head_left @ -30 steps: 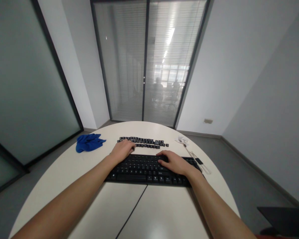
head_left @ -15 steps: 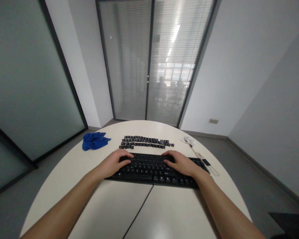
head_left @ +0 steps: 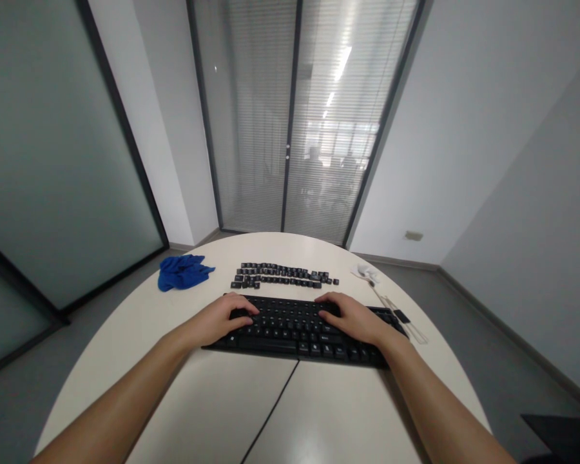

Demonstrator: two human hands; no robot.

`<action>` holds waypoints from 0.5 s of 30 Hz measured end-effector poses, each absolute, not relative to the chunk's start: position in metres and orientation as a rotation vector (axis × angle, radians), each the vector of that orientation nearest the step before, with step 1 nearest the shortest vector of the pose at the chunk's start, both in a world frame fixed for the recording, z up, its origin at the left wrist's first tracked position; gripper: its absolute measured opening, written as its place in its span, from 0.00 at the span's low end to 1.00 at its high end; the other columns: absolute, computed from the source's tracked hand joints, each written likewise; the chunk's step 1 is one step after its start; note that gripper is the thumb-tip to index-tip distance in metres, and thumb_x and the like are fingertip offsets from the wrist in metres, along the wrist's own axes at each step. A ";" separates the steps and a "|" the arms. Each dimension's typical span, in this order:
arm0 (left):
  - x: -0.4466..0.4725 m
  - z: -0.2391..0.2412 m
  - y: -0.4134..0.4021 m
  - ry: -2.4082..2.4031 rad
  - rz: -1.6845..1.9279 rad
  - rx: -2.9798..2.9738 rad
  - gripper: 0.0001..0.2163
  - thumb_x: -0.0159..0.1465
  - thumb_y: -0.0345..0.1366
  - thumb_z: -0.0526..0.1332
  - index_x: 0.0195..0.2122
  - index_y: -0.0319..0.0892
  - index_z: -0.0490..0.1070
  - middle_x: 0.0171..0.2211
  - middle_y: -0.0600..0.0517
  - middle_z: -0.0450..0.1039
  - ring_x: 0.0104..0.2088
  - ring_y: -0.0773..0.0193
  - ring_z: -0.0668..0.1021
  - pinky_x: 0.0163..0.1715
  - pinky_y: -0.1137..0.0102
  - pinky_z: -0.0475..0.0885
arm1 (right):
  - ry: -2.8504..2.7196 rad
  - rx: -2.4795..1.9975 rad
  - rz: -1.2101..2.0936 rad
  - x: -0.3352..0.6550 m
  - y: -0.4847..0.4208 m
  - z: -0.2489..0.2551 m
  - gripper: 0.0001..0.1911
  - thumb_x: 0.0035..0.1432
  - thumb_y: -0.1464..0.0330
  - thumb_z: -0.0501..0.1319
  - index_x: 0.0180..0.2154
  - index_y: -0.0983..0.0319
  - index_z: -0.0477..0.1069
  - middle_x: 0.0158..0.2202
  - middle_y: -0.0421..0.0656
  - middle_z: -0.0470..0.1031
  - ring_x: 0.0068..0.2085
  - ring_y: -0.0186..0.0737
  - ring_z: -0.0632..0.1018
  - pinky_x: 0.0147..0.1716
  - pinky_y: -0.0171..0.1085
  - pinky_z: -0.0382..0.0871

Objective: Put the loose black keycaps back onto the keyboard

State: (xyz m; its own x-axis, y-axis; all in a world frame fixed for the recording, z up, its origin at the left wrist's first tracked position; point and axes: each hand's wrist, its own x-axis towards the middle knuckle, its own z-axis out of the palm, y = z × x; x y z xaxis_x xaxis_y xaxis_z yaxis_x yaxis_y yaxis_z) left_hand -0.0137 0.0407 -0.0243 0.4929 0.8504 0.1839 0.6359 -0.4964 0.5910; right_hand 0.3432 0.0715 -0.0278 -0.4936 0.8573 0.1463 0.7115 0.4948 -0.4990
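Note:
A black keyboard (head_left: 290, 325) lies across the table in front of me, its wide space bar side nearer my body. My left hand (head_left: 225, 316) rests over its left end, thumb and fingers apart on or just above the keys. Over the right-hand part of the keys lies my right hand (head_left: 350, 316), also with thumb and index finger apart. Neither hand grips anything that I can see. Beyond the keyboard, loose black keycaps (head_left: 283, 276) are laid out in several rows. The keyboard's far rows look like bare key seats; the hands hide parts of them.
A crumpled blue cloth (head_left: 183, 272) lies at the far left of the round white table (head_left: 212, 399). At the right are a small white crumpled item (head_left: 367, 273) and thin pale sticks or tools, one with a black piece (head_left: 401, 316). A dark seam crosses the tabletop.
Both hands stay over the keyboard in nearly the same places. The view has shifted slightly; the loose keycaps look unmoved.

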 end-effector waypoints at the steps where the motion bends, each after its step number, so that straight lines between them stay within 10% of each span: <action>1: -0.013 -0.024 0.041 1.222 0.645 2.301 0.09 0.65 0.37 0.62 0.45 0.47 0.78 0.46 0.51 0.79 0.48 0.57 0.77 0.54 0.61 0.69 | -2.365 -1.308 0.532 0.343 0.072 -0.028 0.18 0.62 0.62 0.60 0.51 0.60 0.73 0.52 0.48 0.77 0.53 0.50 0.76 0.58 0.50 0.67; 15: -0.014 -0.025 0.039 1.058 0.632 2.444 0.08 0.68 0.36 0.60 0.46 0.49 0.77 0.44 0.51 0.78 0.48 0.59 0.76 0.53 0.63 0.69 | -2.363 -1.299 0.525 0.344 0.072 -0.028 0.18 0.62 0.62 0.60 0.52 0.59 0.73 0.52 0.48 0.77 0.54 0.50 0.76 0.58 0.49 0.66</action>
State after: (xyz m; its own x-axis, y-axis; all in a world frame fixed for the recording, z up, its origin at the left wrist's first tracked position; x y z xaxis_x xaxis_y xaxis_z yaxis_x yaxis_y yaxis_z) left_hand -0.0137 0.0388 -0.0246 0.6109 0.7532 0.2438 0.5712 -0.6326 0.5230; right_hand 0.3435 0.0716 -0.0283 -0.4934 0.8556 0.1568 0.7089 0.5000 -0.4974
